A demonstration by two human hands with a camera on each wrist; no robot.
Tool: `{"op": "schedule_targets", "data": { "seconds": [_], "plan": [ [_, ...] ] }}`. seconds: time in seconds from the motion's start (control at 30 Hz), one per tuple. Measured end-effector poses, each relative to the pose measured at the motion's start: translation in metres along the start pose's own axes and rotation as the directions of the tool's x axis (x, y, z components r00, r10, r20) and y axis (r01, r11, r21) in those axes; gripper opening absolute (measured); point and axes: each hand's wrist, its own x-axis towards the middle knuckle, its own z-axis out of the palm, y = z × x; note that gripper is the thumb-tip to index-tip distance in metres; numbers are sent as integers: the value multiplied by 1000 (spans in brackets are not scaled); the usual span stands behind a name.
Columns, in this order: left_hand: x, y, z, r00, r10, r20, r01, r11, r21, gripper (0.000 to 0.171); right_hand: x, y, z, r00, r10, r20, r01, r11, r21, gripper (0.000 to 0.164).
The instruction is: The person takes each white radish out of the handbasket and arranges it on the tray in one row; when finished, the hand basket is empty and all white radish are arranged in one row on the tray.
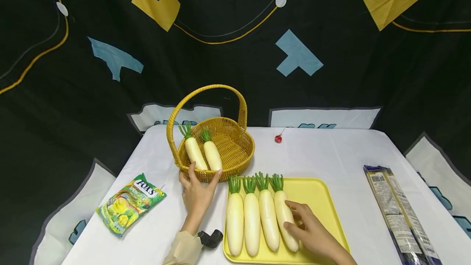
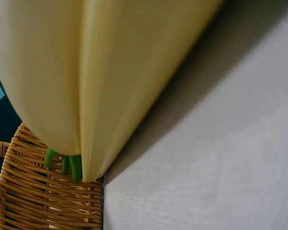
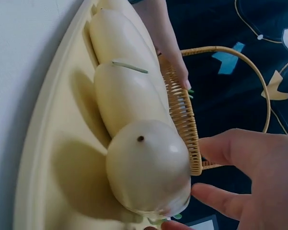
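My left hand (image 1: 198,193) rests on the front of a wicker basket (image 1: 241,169), fingers spread along its rim. Two white radishes (image 1: 195,153) with green tops lie inside, on the left. Before the basket, several more white radishes (image 1: 252,224) lie side by side on a yellow tray (image 1: 320,195). My right hand (image 1: 309,228) is at the rightmost radish (image 1: 285,220), thumb and forefinger spread along its right side. In the right wrist view its fingertips are right at the edge of that radish (image 3: 148,167). The left wrist view shows tray radishes (image 2: 38,72) up close.
A green and yellow candy bag (image 1: 130,205) lies on the left of the white table, and a long plastic package (image 1: 399,216) on the right. A red lollipop (image 1: 278,138) is at the back. A black object (image 1: 211,239) sits beside the left wrist.
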Motion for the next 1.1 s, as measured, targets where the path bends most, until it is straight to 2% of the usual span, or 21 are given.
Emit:
{"op": "schedule_targets", "data": {
  "seconds": [0.27,0.53,0.67,0.77,0.9,1.1],
  "plan": [
    [0,0,0,1000,9,-11,-9,1000,3,99,6,-3,-1,996,12,-93,-10,1000,17,48],
    [0,2,-1,1000,10,-3,-10,1000,-3,99,21,-14,-10,986,-49,-161,51,999,13,47],
    [0,3,-1,1000,12,-11,-12,1000,-3,98,40,-18,-13,979,-101,-176,105,994,17,47],
    [0,2,1,1000,11,-17,-11,1000,-2,98,55,-24,-17,966,-154,-208,159,987,11,44],
    [0,0,1,1000,5,-22,-5,1000,-1,98,79,-44,-23,945,-212,-248,219,976,1,41],
    [-1,1,0,1000,10,-15,-10,1000,3,98,126,-72,-21,934,-242,-264,255,967,15,38]
  ]
}}
